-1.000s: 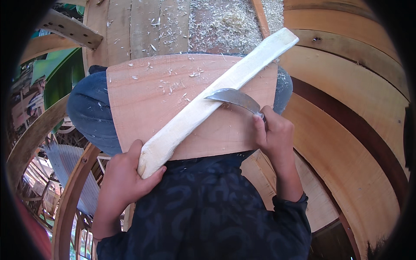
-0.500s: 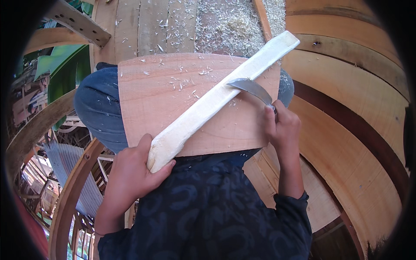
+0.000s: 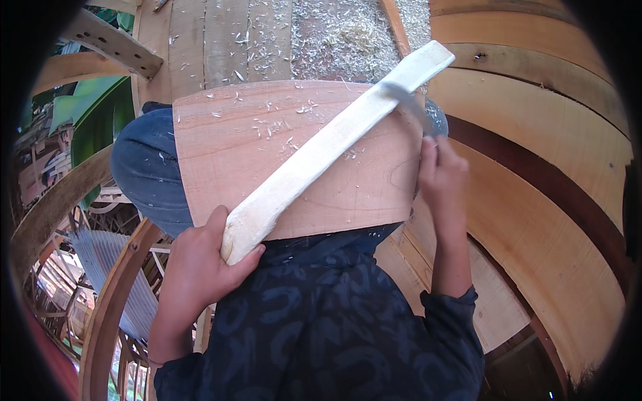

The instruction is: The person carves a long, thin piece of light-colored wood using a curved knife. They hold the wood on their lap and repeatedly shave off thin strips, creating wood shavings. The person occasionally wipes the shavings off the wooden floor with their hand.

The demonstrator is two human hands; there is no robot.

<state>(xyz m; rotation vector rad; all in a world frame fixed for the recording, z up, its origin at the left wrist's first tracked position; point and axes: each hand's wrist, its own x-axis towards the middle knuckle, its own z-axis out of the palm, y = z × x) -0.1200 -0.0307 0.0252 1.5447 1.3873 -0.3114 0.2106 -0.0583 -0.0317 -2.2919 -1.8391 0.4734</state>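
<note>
A broad reddish wooden board (image 3: pixel 261 154) lies across my lap, sprinkled with small shavings. On it rests a long pale wooden strip (image 3: pixel 334 144), running diagonally from lower left to upper right. My left hand (image 3: pixel 200 267) grips the strip's near end. My right hand (image 3: pixel 441 177) holds a curved metal blade (image 3: pixel 414 107) against the strip's right edge near its far end.
Curved wooden planks (image 3: pixel 535 200) of a hull-like shell rise on the right. Flat boards (image 3: pixel 221 40) and a heap of wood shavings (image 3: pixel 348 33) lie ahead. Curved wooden ribs (image 3: pixel 114 301) stand at the left, with corrugated sheet below.
My right hand has slid the blade up along the strip toward its far end. The left hand keeps its grip on the near end.
</note>
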